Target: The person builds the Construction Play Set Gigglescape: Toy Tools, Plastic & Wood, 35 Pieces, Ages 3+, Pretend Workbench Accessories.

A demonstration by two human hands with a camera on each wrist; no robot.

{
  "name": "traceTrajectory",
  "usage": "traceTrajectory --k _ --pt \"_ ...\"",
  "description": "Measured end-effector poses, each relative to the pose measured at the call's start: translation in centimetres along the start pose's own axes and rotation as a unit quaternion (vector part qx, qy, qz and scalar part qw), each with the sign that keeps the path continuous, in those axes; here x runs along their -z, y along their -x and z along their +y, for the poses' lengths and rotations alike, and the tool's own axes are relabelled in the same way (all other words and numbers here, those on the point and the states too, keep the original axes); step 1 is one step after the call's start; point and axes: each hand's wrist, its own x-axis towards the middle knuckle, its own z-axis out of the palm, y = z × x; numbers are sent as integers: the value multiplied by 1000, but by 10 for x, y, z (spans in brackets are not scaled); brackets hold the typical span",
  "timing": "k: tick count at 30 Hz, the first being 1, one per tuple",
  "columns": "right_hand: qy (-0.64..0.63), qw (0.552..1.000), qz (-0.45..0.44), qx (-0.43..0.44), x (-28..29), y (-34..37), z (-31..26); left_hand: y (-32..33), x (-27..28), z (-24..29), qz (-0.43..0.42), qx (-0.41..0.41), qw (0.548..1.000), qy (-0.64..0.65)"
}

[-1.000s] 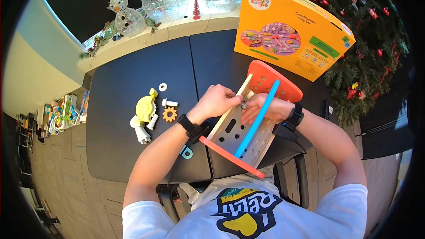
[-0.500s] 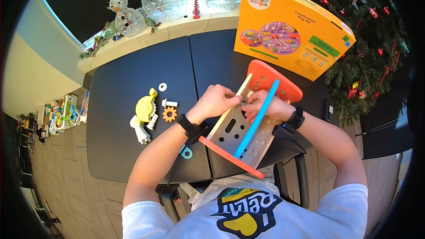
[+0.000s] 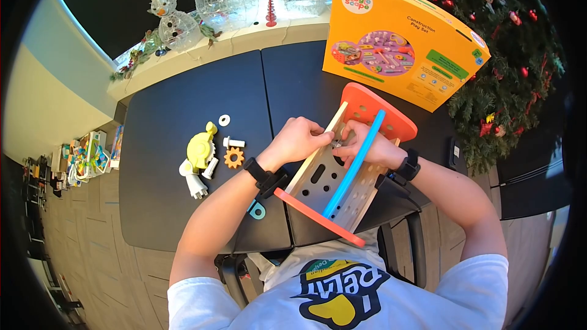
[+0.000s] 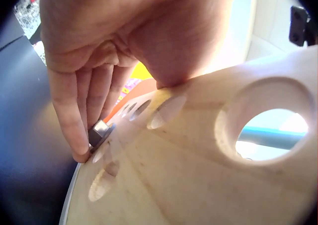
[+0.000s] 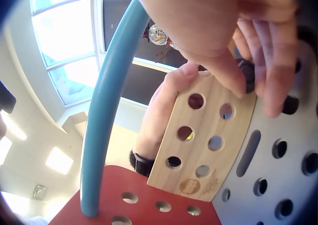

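Note:
A toy toolbox stands before me, with pale wooden sides (image 3: 306, 174), red ends (image 3: 397, 116) and a blue bar handle (image 3: 354, 170). My left hand (image 3: 299, 139) grips its left side: the thumb lies over the top edge, and the fingers reach down outside. In the left wrist view those fingertips touch a grey bolt head (image 4: 101, 129) at one of the holes. My right hand (image 3: 372, 146) reaches under the handle into the toolbox. In the right wrist view its thumb and fingers pinch a small dark nut (image 5: 247, 76) on the inner face of that same side.
Left on the black table (image 3: 153, 208) lie a yellow toy piece (image 3: 200, 151), an orange gear (image 3: 233, 157), white screws (image 3: 234, 142), a white washer (image 3: 224, 120) and a blue piece (image 3: 258, 210). An orange box (image 3: 397, 36) stands behind, near a decorated tree (image 3: 501, 85).
The fingers of my right hand have gone from spread flatter inside the toolbox to bent around the small nut. My left hand and the toolbox have hardly moved.

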Motion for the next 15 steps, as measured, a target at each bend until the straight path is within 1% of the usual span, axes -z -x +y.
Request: traceTrajectory --k 4,10,13,15 --pt "-23 999 -27 16 3 -3 8 0 -2 -2 6 1 1000 4" --pt "-18 998 -59 -31 5 -10 10 0 -2 -2 7 -2 1000 4" --pt "-53 997 -30 -46 3 -3 1 0 -2 -2 7 -7 1000 2" --pt "-30 999 -3 -22 1 0 -1 1 -1 -1 5 -7 1000 -1"
